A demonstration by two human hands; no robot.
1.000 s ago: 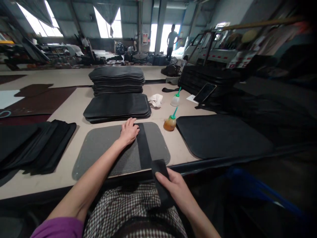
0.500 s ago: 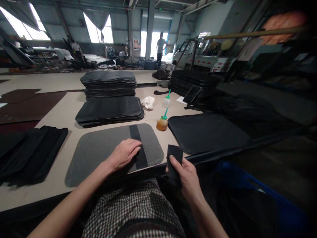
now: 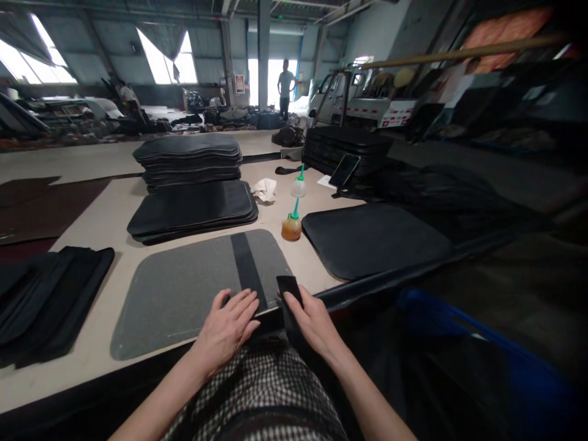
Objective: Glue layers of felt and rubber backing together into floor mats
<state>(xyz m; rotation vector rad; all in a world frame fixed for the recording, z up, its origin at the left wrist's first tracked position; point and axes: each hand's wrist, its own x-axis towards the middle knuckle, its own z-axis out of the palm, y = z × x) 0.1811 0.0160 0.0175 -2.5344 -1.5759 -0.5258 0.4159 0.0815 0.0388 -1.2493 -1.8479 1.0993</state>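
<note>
- Black strip lies lengthwise across the grey pad, from its far edge to its near edge, at the front of the desk.
- Left hand rests flat on the near end of the strip at the pad's front edge; its grip is open, fingers spread, holding nothing.
- Right hand has its grip closed on a black piece, whose top end sticks up just beside the strip at the desk edge.
- Just beyond the pad's far right corner stands an amber squeeze bottle with a green nozzle; a clear bottle and a white rag sit farther back.
- A black mat lies to the right of the pad, and a low stack of black mats behind it, with a taller stack beyond.
- Black sheets are layered at the left.
</note>
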